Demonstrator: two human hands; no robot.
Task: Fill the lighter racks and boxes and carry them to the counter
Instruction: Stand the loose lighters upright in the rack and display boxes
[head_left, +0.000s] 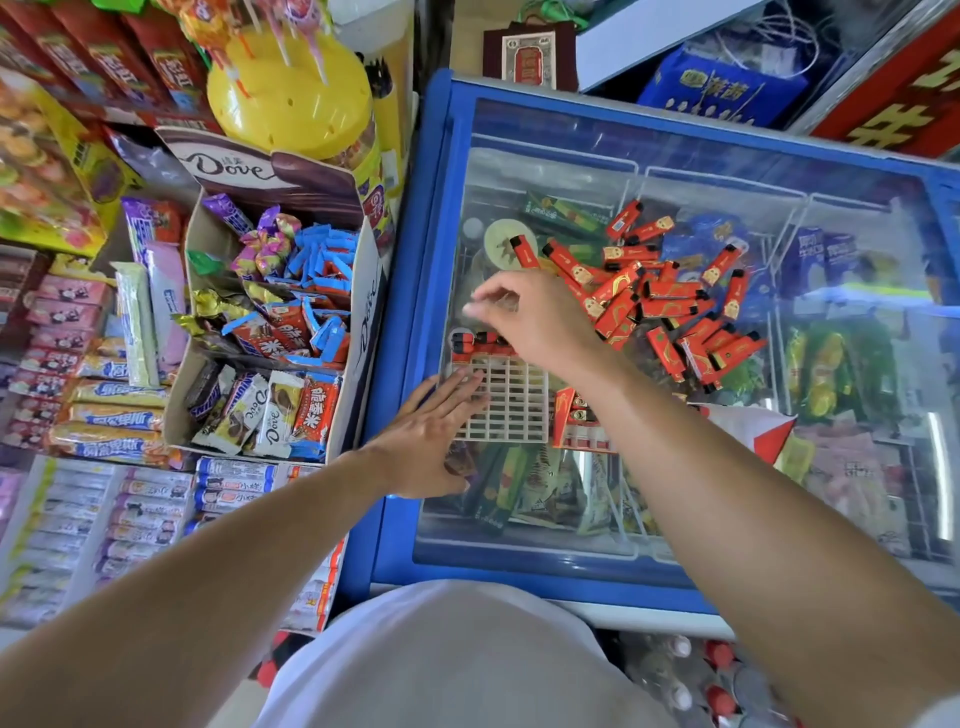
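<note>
White shirt (457, 660) at 6 o'clock, soft cloth, bottom of view. Both bare forearms reach up from there onto the glass lid (701, 509) of a blue-framed chest freezer (400, 322); smooth, shiny, wrapped ice creams visible beneath it. Left hand (426, 441) lies flat, fingers straight and spread, pressing the 8 o'clock corner of the white plastic lighter rack (511, 400), a rectangular grid of small square cells. Most cells are bare; a few red lighters with black caps (475, 344) stand in the far row at the rack's 12 o'clock edge. Right hand (524, 317) hovers over that far row, fingers bent, tips blurred; cannot tell if it holds anything. Small red cardboard lighter box (571, 415) touches the rack at 3 o'clock. Further, at 1 o'clock of the rack, a loose pile of red lighters (670, 296), slim glossy rectangles, spread on the glass. At 9 o'clock, an open Dove carton (280, 291) of crinkly foil-wrapped chocolates. At 11 o'clock, a yellow plastic lollipop tub (291, 98), round.
</note>
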